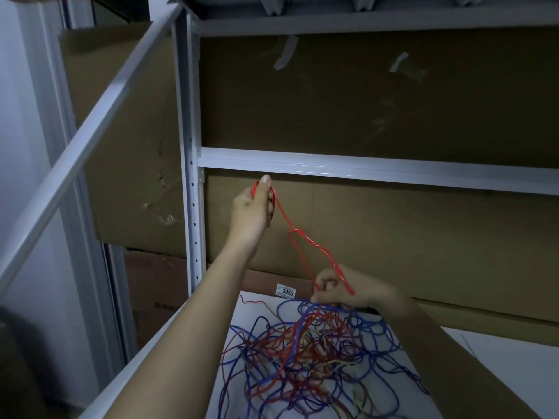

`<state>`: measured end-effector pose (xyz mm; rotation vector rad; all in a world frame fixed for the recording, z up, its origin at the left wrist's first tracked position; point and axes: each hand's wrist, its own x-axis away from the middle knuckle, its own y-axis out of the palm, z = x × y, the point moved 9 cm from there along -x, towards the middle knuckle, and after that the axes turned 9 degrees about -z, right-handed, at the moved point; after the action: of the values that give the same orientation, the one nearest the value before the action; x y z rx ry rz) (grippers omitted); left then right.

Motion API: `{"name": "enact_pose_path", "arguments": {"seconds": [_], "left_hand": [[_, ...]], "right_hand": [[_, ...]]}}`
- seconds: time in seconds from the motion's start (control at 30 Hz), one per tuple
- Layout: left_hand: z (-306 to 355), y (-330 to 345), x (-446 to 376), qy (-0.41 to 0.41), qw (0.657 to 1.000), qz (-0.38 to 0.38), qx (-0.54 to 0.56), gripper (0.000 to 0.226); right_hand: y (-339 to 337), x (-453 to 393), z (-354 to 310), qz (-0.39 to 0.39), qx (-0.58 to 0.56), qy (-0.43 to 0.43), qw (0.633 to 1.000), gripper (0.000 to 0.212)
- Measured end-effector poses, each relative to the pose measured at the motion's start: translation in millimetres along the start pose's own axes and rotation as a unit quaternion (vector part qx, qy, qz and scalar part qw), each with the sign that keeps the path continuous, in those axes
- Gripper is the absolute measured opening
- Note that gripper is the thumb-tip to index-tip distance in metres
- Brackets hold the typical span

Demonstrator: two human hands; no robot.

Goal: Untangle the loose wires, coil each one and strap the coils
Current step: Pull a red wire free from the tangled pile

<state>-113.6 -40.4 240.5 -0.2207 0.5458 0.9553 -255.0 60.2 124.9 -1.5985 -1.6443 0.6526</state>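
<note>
A red wire (298,246) is held raised in the middle of the frame, its upper end gripped in the curled fingers of the left hand (252,208), thumb pointing up. From there it runs down and to the right, looped once, to the right hand (341,290), where it is pinched between the fingers just above the tangle of wires (308,352). The tangle, of blue, red and yellowish strands, is spread on the white bench (496,370) at lower centre. A label reading 3055 (286,290) is seen on a cardboard box (393,234) behind the hands, within a grey metal shelving frame (363,164).
</note>
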Motion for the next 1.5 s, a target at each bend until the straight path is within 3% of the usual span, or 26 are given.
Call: {"name": "enact_pose_path", "arguments": {"seconds": [0.07, 0.17, 0.23, 0.3, 0.33, 0.37, 0.43, 0.47, 0.5, 0.57, 0.63, 0.7, 0.77, 0.9, 1.0, 1.13, 1.2, 1.3, 1.33, 1.5], "left_hand": [[-2, -4, 2, -0.009, 1.000, 0.012, 0.007, 0.043], [-4, -9, 2, -0.020, 0.999, 0.027, 0.000, 0.041], [-5, -12, 2, -0.023, 0.999, 0.031, -0.022, 0.042], [-8, -11, 3, -0.024, 0.999, 0.028, -0.022, 0.042], [-10, -10, 4, -0.025, 0.999, 0.024, -0.022, 0.041], [-12, -8, 6, -0.027, 0.999, 0.018, -0.024, 0.040], [-17, -4, 9, -0.030, 0.999, 0.008, -0.038, 0.039], [-20, -2, 11, -0.031, 0.998, 0.005, -0.049, 0.038], [-21, -1, 12, -0.030, 0.998, 0.003, -0.057, 0.038], [-22, 1, 14, -0.021, 0.997, -0.001, -0.071, 0.039], [-21, 3, 14, -0.010, 0.996, -0.009, -0.089, 0.041], [-17, 7, 14, 0.006, 0.993, -0.020, -0.114, 0.042], [-13, 12, 14, 0.021, 0.990, -0.029, -0.134, 0.042], [-8, 12, 13, 0.032, 0.988, -0.038, -0.146, 0.039], [-9, -2, 11, 0.029, 0.988, -0.036, -0.150, 0.038], [-19, -23, 6, -0.005, 0.989, -0.001, -0.146, 0.040], [-22, -26, 5, -0.014, 0.990, 0.007, -0.139, 0.041], [-19, -22, 6, 0.000, 0.989, 0.011, -0.145, 0.041], [-18, -20, 7, 0.005, 0.990, 0.009, -0.143, 0.041], [-21, -4, 12, 0.002, 0.992, -0.011, -0.125, 0.040]], "right_hand": [[2, 5, -6, -0.028, -0.025, -0.014, 0.999, 0.015], [-19, 11, -17, 0.057, -0.149, -0.080, 0.984, 0.015], [-38, 15, -15, 0.133, -0.278, -0.121, 0.944, 0.020], [-42, 14, -10, 0.147, -0.406, -0.136, 0.892, 0.030], [-37, 11, -8, 0.139, -0.413, -0.118, 0.892, 0.034], [-30, 8, -6, 0.128, -0.356, -0.083, 0.922, 0.037], [-19, 5, -10, 0.119, -0.102, -0.023, 0.987, 0.030], [-20, 5, -14, 0.137, -0.028, -0.030, 0.990, 0.017], [-24, 7, -19, 0.162, -0.031, -0.052, 0.985, 0.011], [-39, 21, -37, 0.245, -0.134, -0.147, 0.949, 0.027], [-51, 32, -56, 0.298, -0.166, -0.201, 0.918, 0.027], [-41, 26, -77, 0.258, -0.182, -0.213, 0.925, 0.013], [-20, 10, -86, 0.198, -0.228, -0.193, 0.934, 0.012], [-4, 1, -70, 0.192, -0.389, -0.170, 0.885, 0.011], [-11, 10, -61, 0.182, -0.287, -0.168, 0.925, 0.010], [-6, 12, -68, 0.088, -0.211, -0.188, 0.955, 0.023], [-4, 10, -65, 0.060, -0.297, -0.203, 0.931, 0.025], [5, 4, -45, -0.007, -0.496, -0.169, 0.852, 0.031], [9, 2, -37, -0.019, -0.515, -0.149, 0.844, 0.031], [2, -5, -2, 0.062, -0.355, -0.015, 0.933, 0.035]]}}
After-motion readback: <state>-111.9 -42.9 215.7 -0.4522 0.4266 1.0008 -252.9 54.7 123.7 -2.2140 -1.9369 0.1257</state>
